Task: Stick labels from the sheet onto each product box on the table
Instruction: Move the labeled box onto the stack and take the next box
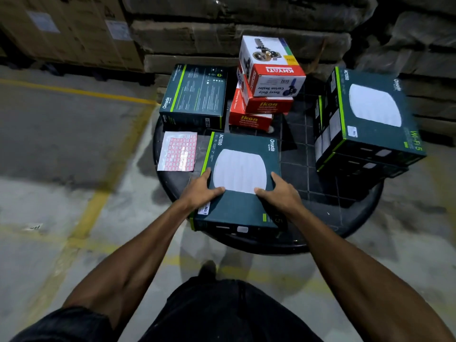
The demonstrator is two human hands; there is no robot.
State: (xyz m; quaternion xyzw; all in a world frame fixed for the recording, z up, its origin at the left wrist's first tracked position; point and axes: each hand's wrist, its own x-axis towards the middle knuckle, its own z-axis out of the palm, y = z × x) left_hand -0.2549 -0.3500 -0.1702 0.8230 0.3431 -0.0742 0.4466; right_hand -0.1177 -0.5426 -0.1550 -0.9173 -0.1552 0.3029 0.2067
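Both hands hold the near teal box [243, 174] at the front of the round dark surface [357, 201]: the left hand [201, 190] and right hand [277, 193] each keep a curled grip on a side edge, thumbs on its smooth top. A small white label [205, 208] already sits by the left wrist, so this box seems labelled and ready to set aside. The next move likely calls for peeling another sticker from the glossy red-gridded sheet [178, 151], flat just left of the box, for the stiff cardboard red boxes [259, 104].
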